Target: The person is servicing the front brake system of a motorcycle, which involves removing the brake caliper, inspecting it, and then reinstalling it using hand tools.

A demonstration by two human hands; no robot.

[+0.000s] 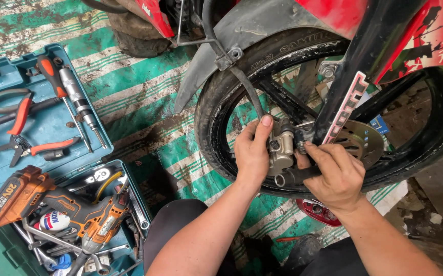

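Down on the striped green-and-white mat [145,97], in the one head view, there's one motorbike wheel [221,97], black tyre and black spokes, with one perforated brake disc [362,140] and one grey brake caliper [281,148] sitting between the two hands. One grey mudguard [242,36] curves over the tyre, and red bodywork [436,41] sits above it.

Left hand [252,151] is curled round the caliper's left side, thumb pointing up against the hose [249,89] where it meets the caliper, fingers wrapped behind. Right hand [336,176] is loosely curled, fingertips pressed onto the caliper's right edge by the fork leg [354,87]. Can't tell if it's pinching a bolt or anything small, the fingers cover that spot.

Off to the left, one open blue tool case [53,128] in two halves. I count one cordless impact driver [83,217], orange and black, one pair of red-handled pliers [25,138], one orange-handled screwdriver [58,84], and one silver impact driver bit tool [78,105]. The spanners under the driver are piled up and too tangled to count.

The wheel's right side runs out of frame, and something red [318,212] under the right wrist is mostly hidden.
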